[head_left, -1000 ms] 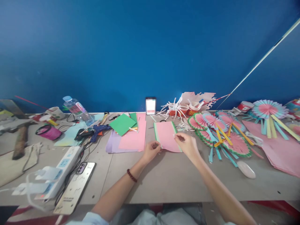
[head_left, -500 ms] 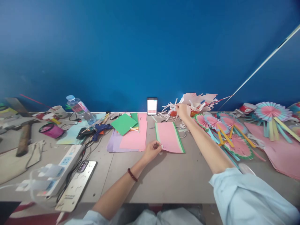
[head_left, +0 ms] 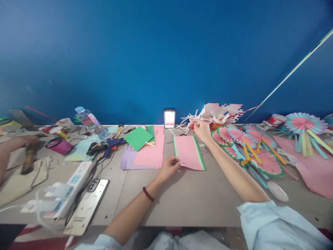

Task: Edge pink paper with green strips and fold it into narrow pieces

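Observation:
A pink paper sheet with green side borders (head_left: 187,152) lies flat on the grey table (head_left: 197,198). My left hand (head_left: 170,166) pinches its near left corner, fingers closed on the paper. My right hand (head_left: 201,127) is stretched to the far side of the sheet, fingers closed beside a bunch of curled white paper strips (head_left: 191,119) by the red paper cups (head_left: 217,121). What the right fingers hold is too small to name.
Stacked pink, purple and green sheets (head_left: 145,149) lie left of the bordered sheet. Pleated paper fans (head_left: 249,146) cover the right side. A glue gun (head_left: 104,145), power strip (head_left: 70,187), phone (head_left: 85,205) and bottle (head_left: 90,121) sit left. Another person's hand (head_left: 23,140) is at the far left.
My right hand left the pink sheet's right edge, reached to the paper strips by the cups, then drew back slightly. Another person's hand came in at the far left.

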The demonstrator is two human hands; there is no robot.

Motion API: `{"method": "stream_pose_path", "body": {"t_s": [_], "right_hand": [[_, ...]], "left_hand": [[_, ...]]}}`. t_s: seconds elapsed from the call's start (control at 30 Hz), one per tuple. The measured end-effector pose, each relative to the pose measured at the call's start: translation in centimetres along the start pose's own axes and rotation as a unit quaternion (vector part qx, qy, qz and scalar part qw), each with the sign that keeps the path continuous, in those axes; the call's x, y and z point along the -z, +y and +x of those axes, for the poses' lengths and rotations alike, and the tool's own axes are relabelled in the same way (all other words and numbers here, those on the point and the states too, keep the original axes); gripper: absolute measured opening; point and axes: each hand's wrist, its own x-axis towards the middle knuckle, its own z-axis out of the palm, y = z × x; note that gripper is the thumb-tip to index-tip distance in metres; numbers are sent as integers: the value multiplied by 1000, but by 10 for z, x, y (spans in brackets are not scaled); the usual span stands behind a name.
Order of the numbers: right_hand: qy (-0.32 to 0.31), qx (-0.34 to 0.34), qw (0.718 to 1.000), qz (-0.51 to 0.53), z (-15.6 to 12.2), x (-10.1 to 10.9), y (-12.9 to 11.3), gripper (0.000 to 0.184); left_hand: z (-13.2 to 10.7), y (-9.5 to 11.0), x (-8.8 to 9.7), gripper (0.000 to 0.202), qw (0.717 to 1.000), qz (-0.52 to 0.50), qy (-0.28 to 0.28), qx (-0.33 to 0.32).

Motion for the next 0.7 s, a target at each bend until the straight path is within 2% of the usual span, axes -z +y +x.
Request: {"method": "stream_pose_path", "body": {"t_s": [0.03, 0.07, 0.13, 0.2, 0.27, 0.37, 0.7], "right_hand": [[-29, 8, 999, 27, -19, -2, 0, 32], [-84, -3, 991, 101, -39, -5, 2, 32], [-165, -43, 963, 209, -78, -13, 6, 29], [-206, -68, 938, 272, -109, -20, 10, 28], [-229, -72, 925, 294, -127, -23, 12, 29], [-243, -79, 916, 308, -135, -23, 10, 30], [-248, -106, 891, 367, -135, -26, 13, 25]], "left_hand": [[0, 1, 0, 30, 1000, -3, -4, -2], [0, 2, 0, 30, 1000, -4, -8, -5], [-1, 6, -1, 30, 1000, -2, -13, -14], [-2, 8, -1, 28, 999, 7, -20, -26], [-2, 10, -1, 27, 999, 13, -29, -37], [-2, 10, -1, 27, 999, 11, -28, -43], [1, 5, 0, 29, 1000, -5, -20, -22]]}}
